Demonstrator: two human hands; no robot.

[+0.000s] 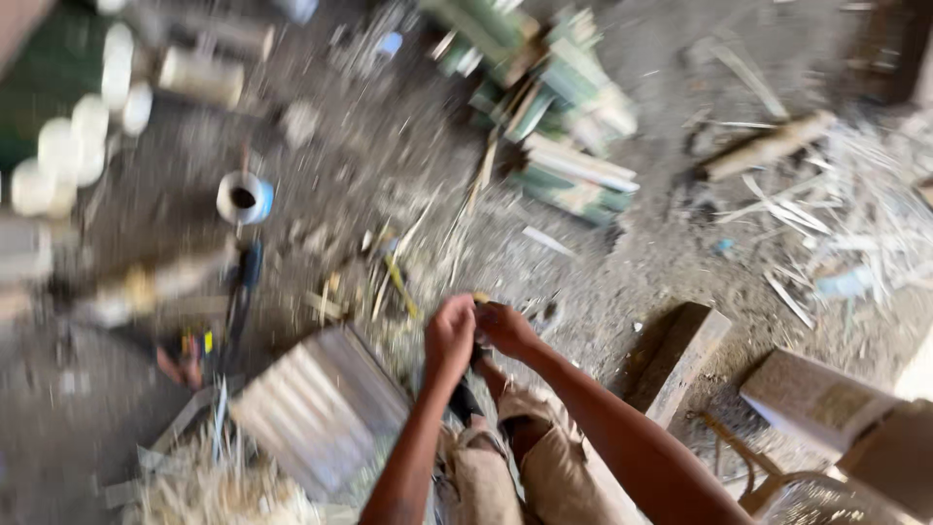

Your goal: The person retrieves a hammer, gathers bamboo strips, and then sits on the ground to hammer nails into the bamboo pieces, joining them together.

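Both my hands meet low in the middle of the head view, above my knees. My left hand (450, 335) is closed around a small dark thing that reaches down between the hands. My right hand (505, 329) grips the same thing from the right, fingers curled. A tiny yellowish tip (480, 297) shows above the fingers. Motion blur hides what the thing is.
A pile of split green bamboo pieces (554, 107) lies on the dirt floor ahead. A wooden block (680, 360) sits to my right, a ribbed board (316, 408) to my left. A small white and blue cup (243, 197) and white rolls (73, 146) are at left. Shavings (836, 214) are scattered at right.
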